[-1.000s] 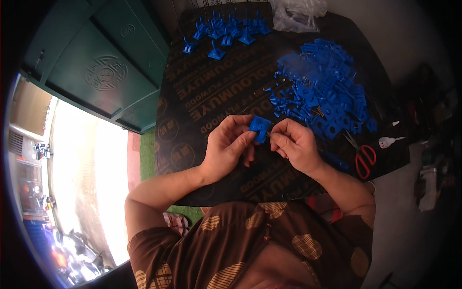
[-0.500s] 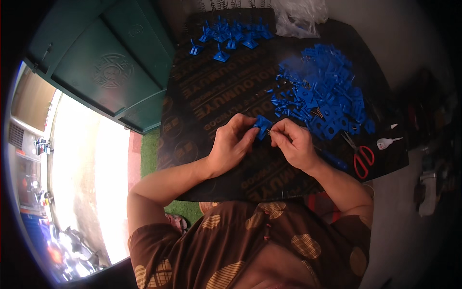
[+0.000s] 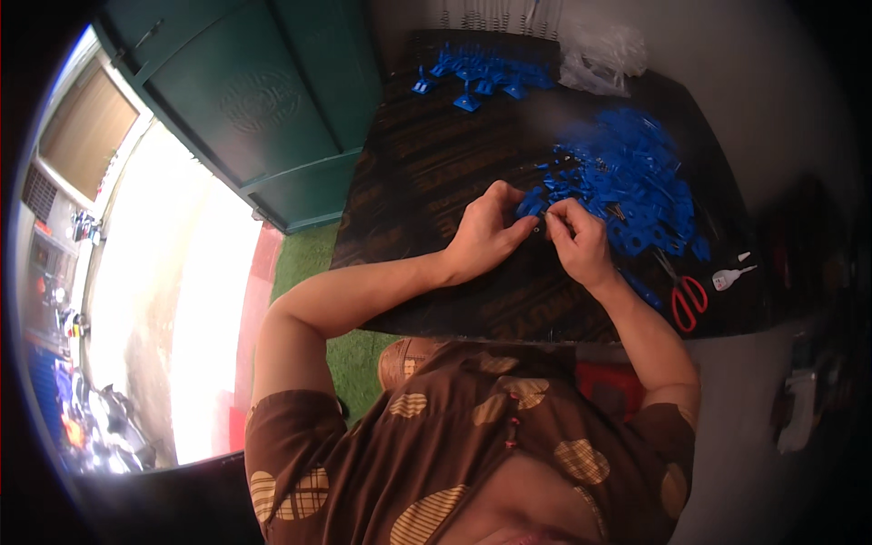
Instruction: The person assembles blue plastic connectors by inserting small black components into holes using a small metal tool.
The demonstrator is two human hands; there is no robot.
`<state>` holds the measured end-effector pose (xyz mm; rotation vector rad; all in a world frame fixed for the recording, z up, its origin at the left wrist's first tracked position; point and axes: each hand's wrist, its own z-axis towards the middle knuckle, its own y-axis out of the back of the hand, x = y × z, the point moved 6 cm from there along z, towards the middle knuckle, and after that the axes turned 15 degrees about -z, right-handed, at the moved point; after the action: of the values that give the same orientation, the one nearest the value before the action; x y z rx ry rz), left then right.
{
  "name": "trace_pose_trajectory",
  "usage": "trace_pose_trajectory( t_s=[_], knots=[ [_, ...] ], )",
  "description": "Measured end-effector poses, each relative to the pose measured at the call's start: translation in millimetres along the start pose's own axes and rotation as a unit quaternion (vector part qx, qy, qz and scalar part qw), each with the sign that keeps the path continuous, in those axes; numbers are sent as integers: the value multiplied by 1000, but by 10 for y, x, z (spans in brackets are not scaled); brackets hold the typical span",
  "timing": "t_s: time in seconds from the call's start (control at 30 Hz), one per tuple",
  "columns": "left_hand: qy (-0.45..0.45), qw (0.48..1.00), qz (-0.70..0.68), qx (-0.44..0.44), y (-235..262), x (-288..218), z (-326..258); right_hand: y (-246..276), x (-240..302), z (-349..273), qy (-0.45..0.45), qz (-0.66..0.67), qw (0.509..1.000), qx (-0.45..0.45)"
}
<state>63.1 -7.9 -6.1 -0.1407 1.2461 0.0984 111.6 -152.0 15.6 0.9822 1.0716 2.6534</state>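
Note:
My left hand [image 3: 490, 227] is closed, its thumb and fingers pinching a small blue plastic part [image 3: 530, 202] above the table. Close against it, my right hand [image 3: 581, 243] pinches a small thin metal piece [image 3: 546, 213] at the part's right side. The fingertips hide most of that piece, so its exact kind is unclear. Beyond the right hand spreads a large heap of loose blue plastic parts [image 3: 636, 173], with some thin metal pins among them. At the table's far edge stands a group of blue pieces with upright prongs [image 3: 490, 71].
Scissors with red handles [image 3: 688, 302] lie right of my right forearm, near a small white nozzle bottle [image 3: 731, 277] and a blue pen-like tool [image 3: 641, 289]. A clear plastic bag [image 3: 604, 59] sits at the back of the dark table [image 3: 409, 200]. Leftward is a green metal door [image 3: 272, 100].
The view has shifted, so the table and hands appear farther right. Both hands stay together at the blue part, which is now turned and more hidden by the fingers.

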Motion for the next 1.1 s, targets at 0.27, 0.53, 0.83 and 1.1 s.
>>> trace_pose_trajectory(
  t_s=[0.27,0.53,0.83,1.1],
  knots=[
    [24,997,23,-66,56,-46,23,-30,52,11,40,-43,998,-22],
    [26,996,39,-75,60,-54,-19,-13,212,23,75,-98,992,5],
    [35,996,22,-82,1,-155,-174,20,366,-73,89,-164,982,15],
    [69,994,-12,-78,-42,-195,-327,17,491,-170,62,-197,978,14]
  ],
)
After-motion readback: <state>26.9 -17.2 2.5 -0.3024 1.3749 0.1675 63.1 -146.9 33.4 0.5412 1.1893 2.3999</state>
